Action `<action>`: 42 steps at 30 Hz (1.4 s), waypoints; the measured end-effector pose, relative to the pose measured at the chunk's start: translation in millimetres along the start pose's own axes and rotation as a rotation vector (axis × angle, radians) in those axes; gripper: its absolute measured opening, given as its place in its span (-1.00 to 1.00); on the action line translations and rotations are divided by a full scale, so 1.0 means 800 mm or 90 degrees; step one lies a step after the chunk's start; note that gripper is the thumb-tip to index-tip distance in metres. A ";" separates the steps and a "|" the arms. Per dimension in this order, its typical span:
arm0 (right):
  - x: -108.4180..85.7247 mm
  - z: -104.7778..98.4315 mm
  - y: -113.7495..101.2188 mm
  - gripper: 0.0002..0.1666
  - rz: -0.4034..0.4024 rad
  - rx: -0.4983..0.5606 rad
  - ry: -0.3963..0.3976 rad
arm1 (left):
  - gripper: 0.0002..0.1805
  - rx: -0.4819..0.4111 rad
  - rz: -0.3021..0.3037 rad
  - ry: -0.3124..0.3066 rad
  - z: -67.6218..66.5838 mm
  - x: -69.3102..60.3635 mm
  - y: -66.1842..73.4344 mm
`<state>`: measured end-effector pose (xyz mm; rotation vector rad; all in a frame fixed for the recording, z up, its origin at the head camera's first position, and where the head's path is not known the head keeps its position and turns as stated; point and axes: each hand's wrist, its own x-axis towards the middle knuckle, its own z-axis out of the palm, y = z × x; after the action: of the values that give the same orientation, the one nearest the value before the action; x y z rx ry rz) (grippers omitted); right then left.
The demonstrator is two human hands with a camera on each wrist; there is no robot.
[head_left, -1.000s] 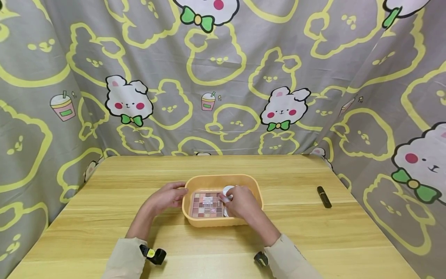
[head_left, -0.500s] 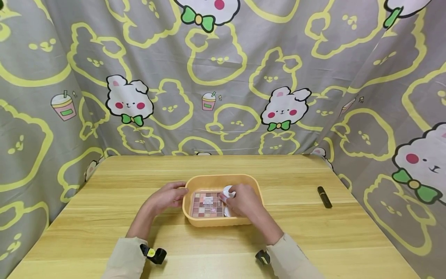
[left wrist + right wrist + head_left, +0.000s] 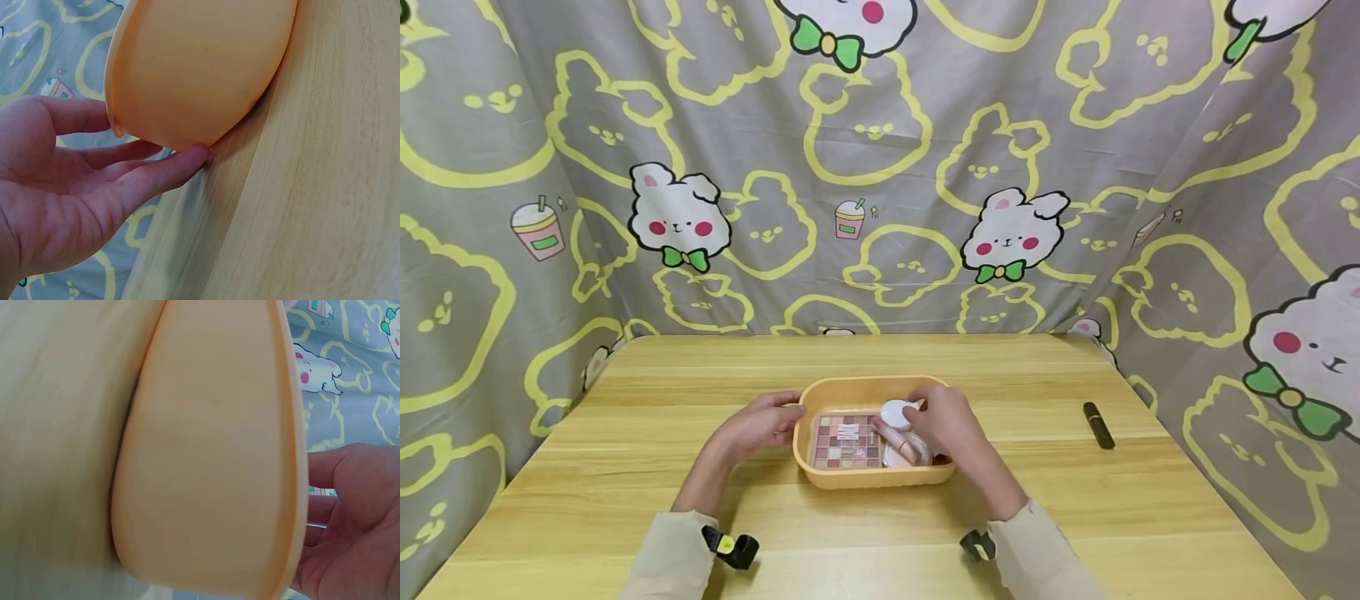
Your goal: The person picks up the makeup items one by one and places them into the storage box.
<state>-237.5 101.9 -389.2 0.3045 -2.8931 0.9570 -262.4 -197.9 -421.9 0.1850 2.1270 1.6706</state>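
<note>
An orange plastic basket (image 3: 880, 478) stands on the table. In it lie an eyeshadow palette (image 3: 846, 442) at the left, a white round item (image 3: 897, 414), a slim pinkish tube (image 3: 897, 440) and a round clear-lidded compact (image 3: 917, 457) partly under the tube. My left hand (image 3: 763, 423) touches the basket's left end; in the left wrist view its fingers lie extended against the rim and outer wall. Over the right rim reaches my right hand (image 3: 951, 425), fingertips inside near the white item. The right wrist view shows its relaxed fingers (image 3: 322, 470) behind the rim, partly hidden.
A black tube with a gold band (image 3: 1098, 425) lies on the wooden table (image 3: 1037, 500), right of the basket. A patterned grey curtain (image 3: 760, 125) surrounds the table's back and sides.
My right hand has drawn back to the right, off the pinkish tube, which now shows lying in the basket with the compact. My left hand stays at the basket's left end.
</note>
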 end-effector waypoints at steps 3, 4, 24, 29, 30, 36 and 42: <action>0.001 -0.007 0.004 -0.73 0.020 0.015 0.005 | -0.41 0.001 0.001 0.001 0.000 -0.001 0.000; 0.002 -0.009 0.006 -0.72 0.026 0.018 0.008 | -0.41 0.003 0.000 0.002 0.000 -0.001 0.000; 0.006 -0.060 0.043 -0.65 0.067 0.031 0.073 | -0.39 0.010 -0.009 0.007 0.000 0.000 0.000; 0.004 -0.071 0.054 -0.64 0.067 0.022 0.088 | -0.39 0.013 -0.012 0.010 0.001 -0.001 0.001; 0.004 -0.073 0.056 -0.63 0.068 0.022 0.089 | -0.39 0.013 -0.012 0.009 0.001 -0.001 0.001; 0.004 -0.081 0.067 -0.59 0.086 0.010 0.109 | -0.39 0.016 -0.011 0.008 0.001 -0.001 0.001; 0.005 -0.089 0.077 -0.55 0.106 -0.006 0.123 | -0.39 0.021 -0.009 0.007 0.001 -0.001 0.001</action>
<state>-253.1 191.9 -367.3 -0.0305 -2.7770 0.9373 -261.5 -197.4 -420.9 0.1716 2.1600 1.6323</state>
